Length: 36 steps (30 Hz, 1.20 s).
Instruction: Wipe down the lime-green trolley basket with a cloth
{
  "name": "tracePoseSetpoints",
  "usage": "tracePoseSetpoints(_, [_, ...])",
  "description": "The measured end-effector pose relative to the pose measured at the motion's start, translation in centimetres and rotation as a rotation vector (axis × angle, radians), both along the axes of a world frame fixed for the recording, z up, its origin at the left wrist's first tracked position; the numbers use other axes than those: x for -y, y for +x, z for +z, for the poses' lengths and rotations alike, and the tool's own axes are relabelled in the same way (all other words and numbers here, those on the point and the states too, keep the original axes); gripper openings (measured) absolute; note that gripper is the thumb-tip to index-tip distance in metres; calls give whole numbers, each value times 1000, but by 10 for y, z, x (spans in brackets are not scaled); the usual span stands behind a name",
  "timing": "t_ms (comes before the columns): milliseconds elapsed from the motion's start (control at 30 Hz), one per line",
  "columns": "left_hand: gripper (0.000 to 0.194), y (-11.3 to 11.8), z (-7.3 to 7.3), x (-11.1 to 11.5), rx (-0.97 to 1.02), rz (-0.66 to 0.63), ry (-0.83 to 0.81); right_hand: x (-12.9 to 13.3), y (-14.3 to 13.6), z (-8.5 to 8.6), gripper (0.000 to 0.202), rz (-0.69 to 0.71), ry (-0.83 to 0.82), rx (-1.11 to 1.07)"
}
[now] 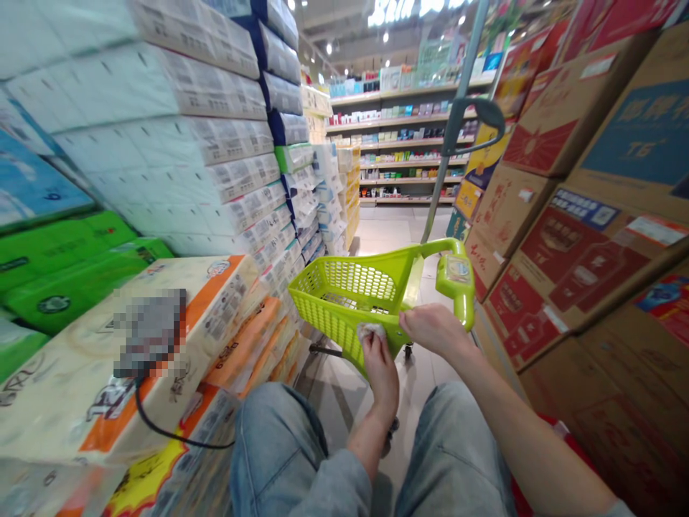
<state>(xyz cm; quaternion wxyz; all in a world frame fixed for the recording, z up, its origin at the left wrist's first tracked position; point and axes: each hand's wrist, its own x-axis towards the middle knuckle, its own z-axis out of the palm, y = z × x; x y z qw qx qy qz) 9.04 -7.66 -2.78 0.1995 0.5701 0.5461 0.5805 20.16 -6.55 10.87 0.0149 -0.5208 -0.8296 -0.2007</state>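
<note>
A lime-green plastic shopping cart (pixel 344 316) with a perforated basket stands just in front of my knees. My left hand (pixel 381 366) pinches a crumpled white cloth (pixel 371 332) and presses it against the basket's near side wall, below the rim. Whether it is fabric or paper is hard to tell. To its right, my right hand (pixel 433 327) is closed on the basket's rim near the handle end. The cart's handle (pixel 463 280) rises beyond my right hand. The basket's visible floor is bare slatted plastic.
Stacked tissue packs (pixel 237 122) form a wall on the left. A pixelated dark device (pixel 153 330) with a black cable lies on a nearer pack (pixel 69 380). Printed cartons (pixel 581 244) line the right. A grey pole (pixel 442 179) and stocked shelves (pixel 398 136) stand behind.
</note>
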Motion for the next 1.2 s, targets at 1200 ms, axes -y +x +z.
tracePoseSetpoints(1200, [13, 2, -38, 23, 101, 2, -162, -1, 2, -1, 34, -88, 14, -91])
